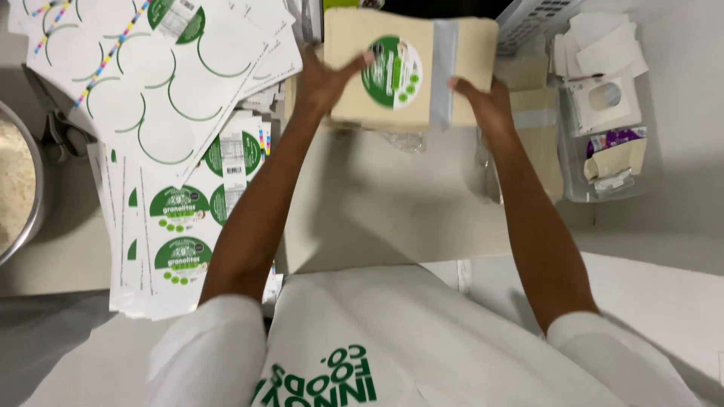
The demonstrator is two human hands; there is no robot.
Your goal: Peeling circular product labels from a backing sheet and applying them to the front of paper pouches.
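Both my hands hold a flat beige paper pouch [460, 71] at the far side of the table. A round green and white sticker [392, 71] sits on its face, and a clear strip runs down its right part. My left hand [324, 75] grips the pouch's left edge, with the thumb reaching onto the sticker. My right hand [483, 102] holds the lower right edge. More beige pouches [539, 143] lie stacked under and to the right of it.
Sheets of round green stickers [181, 218] and peeled backing sheets [143, 83] fan out at the left. A metal bowl [26, 226] of pale grain is at the far left edge. A clear plastic tray [603, 188] of small packets stands at the right.
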